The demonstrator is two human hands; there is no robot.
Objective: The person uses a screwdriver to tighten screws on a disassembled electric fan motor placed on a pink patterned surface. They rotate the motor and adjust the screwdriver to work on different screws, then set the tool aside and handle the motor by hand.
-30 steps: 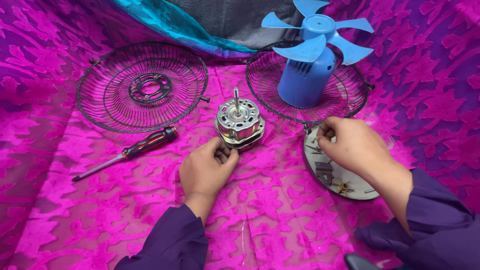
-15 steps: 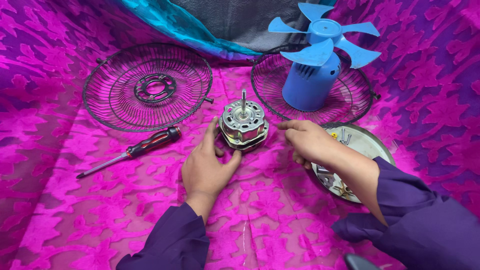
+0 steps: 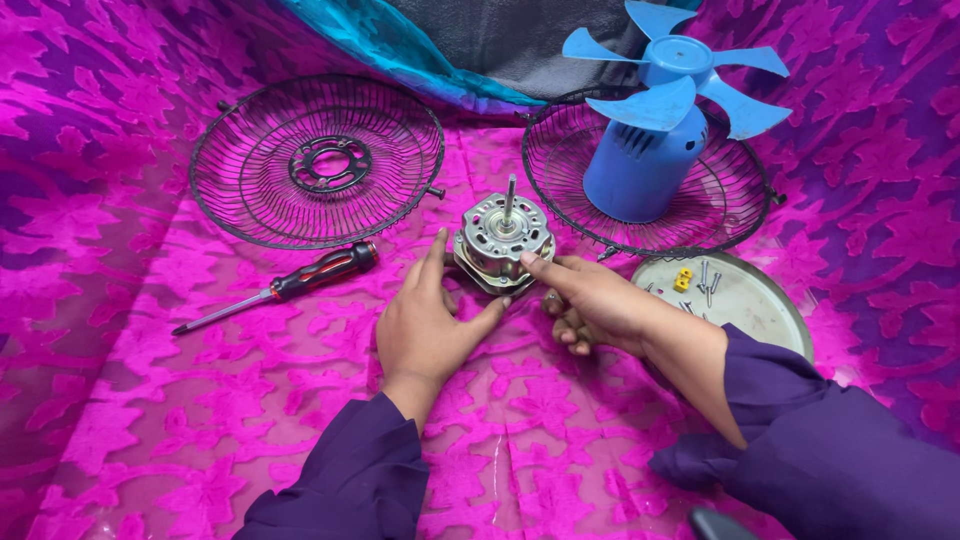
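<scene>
Silver fan motor (image 3: 502, 243) sits between left hand (image 3: 430, 325) and right hand (image 3: 590, 300).

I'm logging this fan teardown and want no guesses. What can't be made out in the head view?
- Near side and base of the motor: covered by the left hand and right hand.
- Whether the right hand's curled fingers hold something: hidden beneath the palm.
- Small parts in the round plate: too small to identify; the right sleeve covers the plate's near edge.
- Fan blade: top tip cut by the frame edge.

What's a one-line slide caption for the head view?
Both hands, left hand and right hand, grip a fan motor on pink cloth, screwdriver alongside.
</scene>
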